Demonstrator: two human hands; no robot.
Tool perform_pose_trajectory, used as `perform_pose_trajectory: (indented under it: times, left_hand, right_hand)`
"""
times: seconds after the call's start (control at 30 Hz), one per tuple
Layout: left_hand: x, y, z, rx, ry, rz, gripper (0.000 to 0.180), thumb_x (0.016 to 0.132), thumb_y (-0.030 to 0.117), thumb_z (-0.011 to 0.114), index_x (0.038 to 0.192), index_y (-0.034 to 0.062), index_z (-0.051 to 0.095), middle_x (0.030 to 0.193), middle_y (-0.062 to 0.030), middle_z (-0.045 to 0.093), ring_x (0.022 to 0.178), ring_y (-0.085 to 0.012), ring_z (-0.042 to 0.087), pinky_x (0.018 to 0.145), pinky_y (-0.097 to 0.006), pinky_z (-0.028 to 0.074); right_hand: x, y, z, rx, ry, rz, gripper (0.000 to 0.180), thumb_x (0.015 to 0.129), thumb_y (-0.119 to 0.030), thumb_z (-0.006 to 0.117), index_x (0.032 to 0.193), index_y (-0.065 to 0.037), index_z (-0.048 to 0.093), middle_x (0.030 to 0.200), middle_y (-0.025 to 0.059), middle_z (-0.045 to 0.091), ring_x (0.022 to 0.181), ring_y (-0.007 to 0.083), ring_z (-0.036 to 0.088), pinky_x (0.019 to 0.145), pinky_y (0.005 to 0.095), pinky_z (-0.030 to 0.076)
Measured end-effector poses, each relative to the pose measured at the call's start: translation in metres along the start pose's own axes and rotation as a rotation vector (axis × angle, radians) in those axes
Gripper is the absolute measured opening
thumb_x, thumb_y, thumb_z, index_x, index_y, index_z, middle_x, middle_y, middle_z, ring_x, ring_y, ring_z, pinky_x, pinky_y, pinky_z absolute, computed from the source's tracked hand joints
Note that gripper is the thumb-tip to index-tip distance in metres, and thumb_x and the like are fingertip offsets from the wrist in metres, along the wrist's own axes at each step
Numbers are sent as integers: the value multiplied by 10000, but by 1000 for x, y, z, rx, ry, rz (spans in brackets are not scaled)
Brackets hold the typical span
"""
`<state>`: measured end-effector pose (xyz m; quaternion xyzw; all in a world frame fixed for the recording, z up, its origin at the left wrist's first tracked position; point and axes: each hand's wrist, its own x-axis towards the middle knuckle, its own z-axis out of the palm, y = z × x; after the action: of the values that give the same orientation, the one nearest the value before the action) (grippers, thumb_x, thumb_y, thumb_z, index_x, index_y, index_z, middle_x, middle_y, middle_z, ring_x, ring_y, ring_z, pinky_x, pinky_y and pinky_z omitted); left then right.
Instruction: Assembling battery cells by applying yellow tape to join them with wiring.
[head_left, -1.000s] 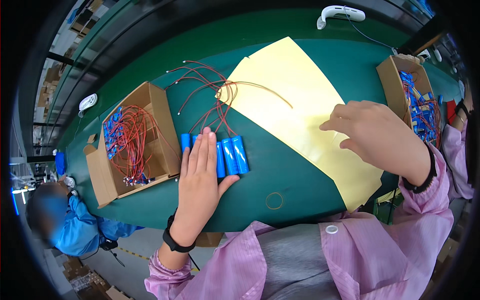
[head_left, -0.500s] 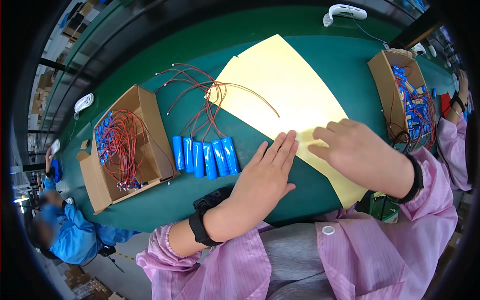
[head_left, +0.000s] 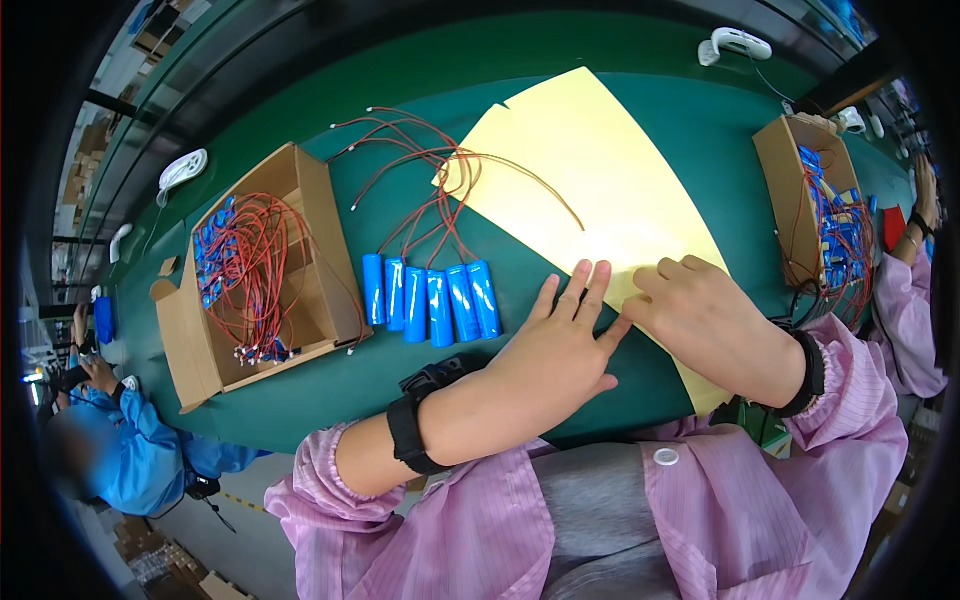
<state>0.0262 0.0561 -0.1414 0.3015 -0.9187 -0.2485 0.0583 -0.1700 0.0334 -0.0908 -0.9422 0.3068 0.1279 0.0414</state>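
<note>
A large pale-yellow sheet (head_left: 600,170) lies aslant on the green table. My left hand (head_left: 565,335) rests at its near-left edge, palm down with the fingers spread. Close beside it, my right hand (head_left: 700,310) bends over the same edge with curled fingers, thumb and forefinger tips drawn together by the left hand's fingers. Whatever these tips pinch is hidden or too small to see. To the left of my hands, several blue cylindrical battery packs (head_left: 440,308) stand in a row side by side, their red and dark wires (head_left: 440,205) running away from me, partly over the sheet's corner.
An open cardboard box (head_left: 318,235) at the left holds more blue packs with tangled red wires. Another such box (head_left: 785,200) stands at the far right. White devices (head_left: 735,45) sit along the back edge. People work on both sides, one in blue (head_left: 150,460) at the left.
My right hand has shifted down and left, its fingertips now meeting the left hand's fingers. My left fingers have spread wider. The whole view has turned slightly.
</note>
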Motion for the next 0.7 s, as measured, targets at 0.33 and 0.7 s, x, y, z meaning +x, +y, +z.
perform_pose_trajectory:
  times: [0.33,0.7]
  left_hand:
    - [-10,1,7,63,38,-85,565,865,269,614,1336,7,444,1409,-341,284,1326,-465,294,1044,-537,316]
    - [-22,-5,-29,354,188,-925,321,834,326,660,902,28,560,743,-98,638,624,-253,653,504,-355,506]
  right_hand:
    - [-22,19,-86,216,-126,-68,161,709,-73,623,866,-66,586,854,43,515,755,189,547,661,300,449]
    - [15,33,-126,1018,674,58,258,803,-215,714,796,-83,492,896,106,580,719,112,619,690,226,492]
